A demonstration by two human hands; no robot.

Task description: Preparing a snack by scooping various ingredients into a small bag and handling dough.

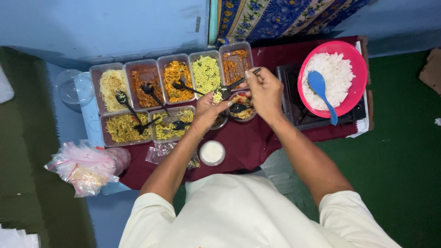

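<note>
My right hand (265,93) grips a black spoon (236,83) by its handle, the bowl carrying a small heap of yellow noodles (217,96). My left hand (207,111) cups a small clear container (219,122) right under that spoon, its fingers hiding most of it. Behind them stands a tray of yellow noodles (206,73). A small round bowl of mixed food (242,106) with a black spoon in it sits just under my right hand.
Several rectangular trays of noodles and orange-brown dishes (147,82) line the maroon cloth (248,140), most with black spoons. A pink bowl of white rice (353,87) holds a blue spoon. A white-lidded cup (212,152) and a bundle of plastic bags (82,167) lie nearer me.
</note>
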